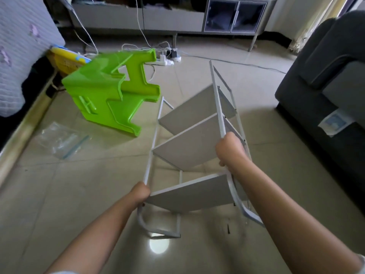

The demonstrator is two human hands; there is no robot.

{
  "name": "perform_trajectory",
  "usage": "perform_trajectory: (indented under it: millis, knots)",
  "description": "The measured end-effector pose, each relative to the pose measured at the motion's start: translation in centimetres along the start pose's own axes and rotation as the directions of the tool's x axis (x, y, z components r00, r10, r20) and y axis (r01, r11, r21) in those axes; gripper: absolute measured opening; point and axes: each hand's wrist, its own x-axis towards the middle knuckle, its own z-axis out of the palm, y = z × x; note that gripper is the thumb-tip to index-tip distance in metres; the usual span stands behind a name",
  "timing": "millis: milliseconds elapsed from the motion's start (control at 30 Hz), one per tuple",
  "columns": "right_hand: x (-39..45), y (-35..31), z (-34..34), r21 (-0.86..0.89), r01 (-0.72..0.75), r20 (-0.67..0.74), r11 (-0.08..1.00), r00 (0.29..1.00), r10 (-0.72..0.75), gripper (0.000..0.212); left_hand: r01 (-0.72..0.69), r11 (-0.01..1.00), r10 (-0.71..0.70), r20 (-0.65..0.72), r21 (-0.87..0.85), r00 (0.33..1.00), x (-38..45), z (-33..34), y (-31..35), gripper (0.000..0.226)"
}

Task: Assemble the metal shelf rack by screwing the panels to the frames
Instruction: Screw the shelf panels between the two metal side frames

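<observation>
The shelf rack (189, 151) lies tipped over the tiled floor (79, 194), three grey panels (187, 149) fixed between its two white frames. The left hand (141, 192) grips the left frame (152, 147) near the closest panel; the right hand (230, 149) is wrapped round the right frame (217, 99). A green plastic stool (106, 89) lies overturned just beyond, a clear plastic bag (59, 139) to the left

The shelf rack (197, 147) has thin white-painted metal frames with a smooth finish and flat matt grey panels. The green stool (106, 93) is glossy moulded plastic. The floor (79, 194) is polished beige tile that mirrors a lamp. A clear plastic bag (59, 139) looks crinkled. The sofa (325, 86) wears dark grey matt cloth.
</observation>
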Motion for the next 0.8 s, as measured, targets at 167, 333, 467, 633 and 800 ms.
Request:
perform_trajectory:
  millis: [167,333,467,633,800]
  knots:
    - [-1.1,-5.3,3.7,0.276,-0.044,0.119,0.960,0.993,0.011,0.010,0.042,0.969,-0.006,0.146,-0.245,0.989,1.4,-1.0,-2.2,0.041]
    - [-2.1,-9.7,8.9,0.414,-0.086,0.186,0.906,0.983,0.008,0.010,0.125,0.807,0.011,0.225,-0.578,0.974,3.7,-1.3,-6.5,0.058]
    - [-2.9,-11.9,12.2,0.405,-0.098,0.264,0.909,0.965,-0.014,0.011,0.176,0.772,-0.006,0.270,-0.611,0.963,2.3,-1.8,-7.8,0.061]
    - [-3.9,-13.4,16.0,0.397,-0.093,0.305,0.913,0.952,-0.036,0.023,0.196,0.753,-0.041,0.253,-0.629,0.967,3.0,-5.2,-10.9,0.056]
    - [-2.8,-13.6,16.8,0.408,-0.111,0.313,0.906,0.950,-0.025,0.027,0.093,0.868,-0.132,-0.046,-0.487,0.990,2.7,-10.4,-12.2,0.056]
